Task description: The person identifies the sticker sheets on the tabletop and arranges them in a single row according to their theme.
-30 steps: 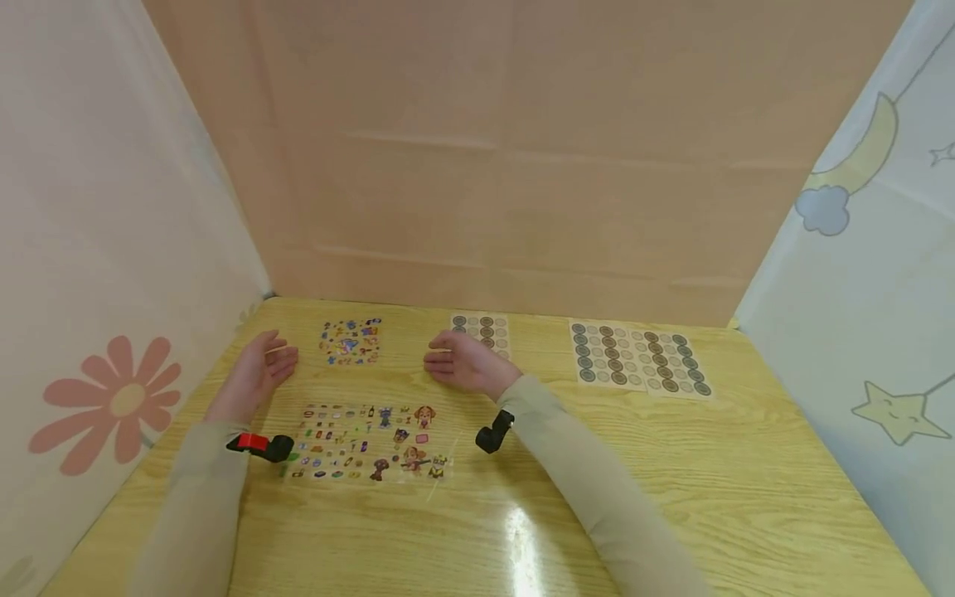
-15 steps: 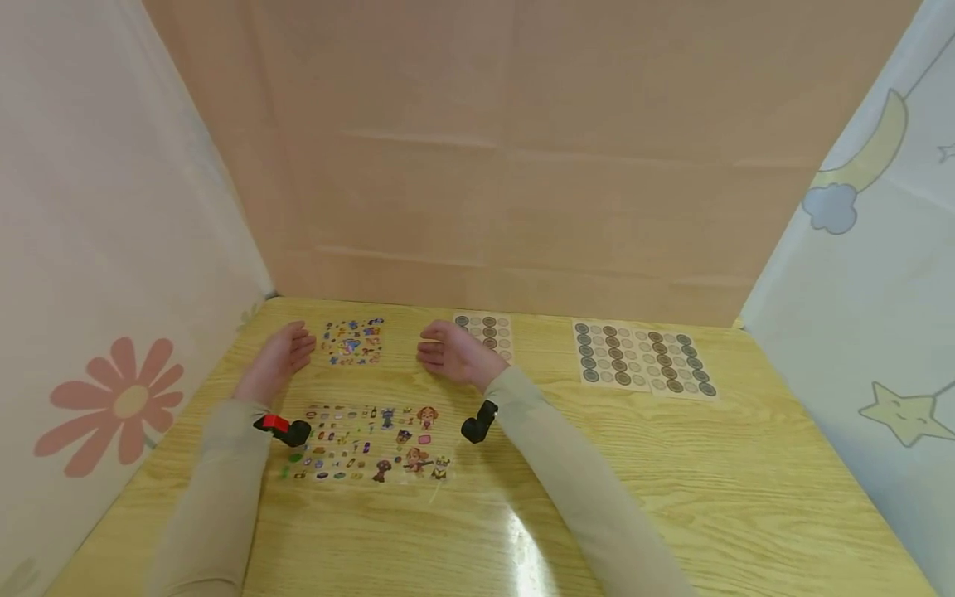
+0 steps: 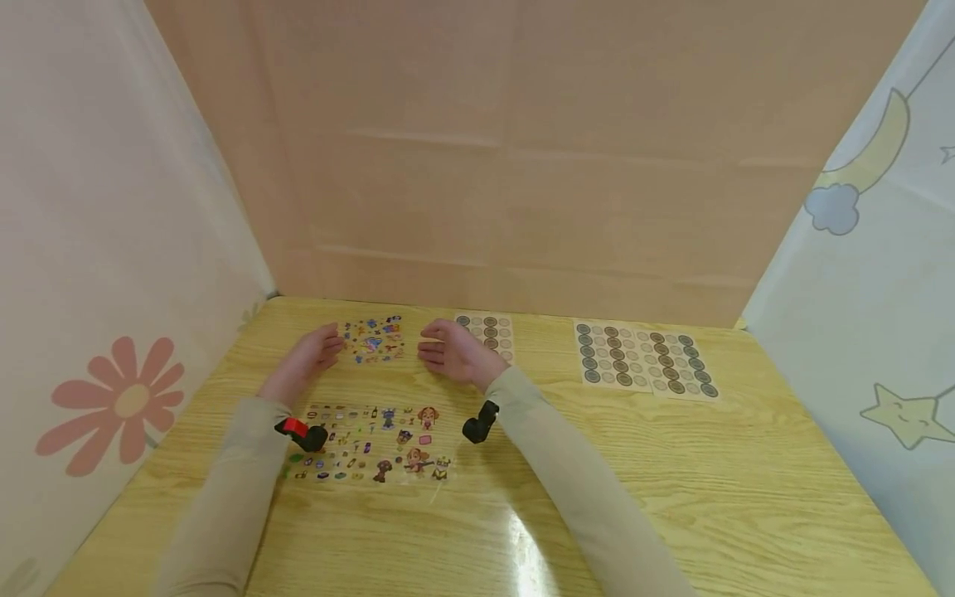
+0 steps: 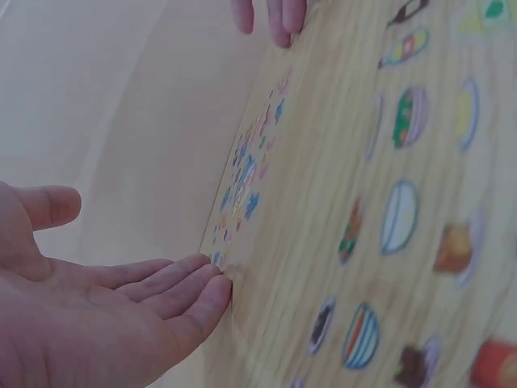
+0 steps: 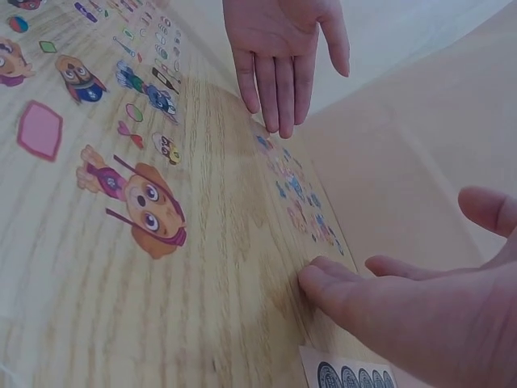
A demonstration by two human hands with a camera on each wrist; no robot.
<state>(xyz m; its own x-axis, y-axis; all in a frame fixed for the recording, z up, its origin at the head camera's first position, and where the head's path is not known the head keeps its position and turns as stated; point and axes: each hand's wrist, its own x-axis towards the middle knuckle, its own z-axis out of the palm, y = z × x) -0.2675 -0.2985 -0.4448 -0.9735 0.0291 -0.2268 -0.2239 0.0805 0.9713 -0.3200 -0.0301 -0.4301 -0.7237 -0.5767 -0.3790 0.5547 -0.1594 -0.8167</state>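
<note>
A small clear sticker sheet [image 3: 373, 340] with colourful little figures lies flat near the back of the table. My left hand [image 3: 304, 361] is at its left edge, fingers straight and fingertips right at the sheet's side, as the left wrist view shows with the left fingers [image 4: 182, 291]. To the sheet's right my right hand [image 3: 458, 355] stands on edge, palm facing the sheet, with its fingers extended and a small gap between. Neither hand grips anything. Closer to me lies a larger clear sticker sheet [image 3: 373, 444] with cartoon dogs and food pictures, partly under the left wrist camera.
Behind my right hand is a sheet of round stickers [image 3: 488, 330], partly covered by it. Further right lie two more round-sticker sheets [image 3: 645, 361], side by side. A tan backdrop [image 3: 485, 166] rises at the table's back edge; printed cloths stand at both sides.
My left hand has moved right to the small sticker sheet, which has slid right toward my right hand. The right hand shifted slightly left early on, then stayed still.
</note>
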